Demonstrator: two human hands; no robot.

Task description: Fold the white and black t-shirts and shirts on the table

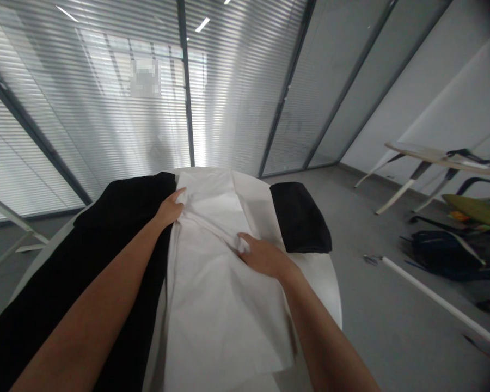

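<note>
A long white cloth garment [220, 305] lies lengthwise over the round white table, folded in layers; its exact kind I cannot tell. My left hand [170, 209] pinches its left edge near the far end. Closer to me, my right hand [263, 255] grips a bunched bit of the same fabric toward the right side. Between both hands the cloth is drawn into a slanting crease. Beside my left forearm spreads a black garment [126, 204], running down to the lower left. A folded black cloth [301, 218] rests to the right of the white one.
The white table [318, 283] has a curved edge. Behind it stands a glass partition with blinds [237, 98]. At right are a wooden-topped table [433, 155], a dark bag [445, 253] and a white pole [436, 299] on the grey floor. A white frame [8, 212] stands at left.
</note>
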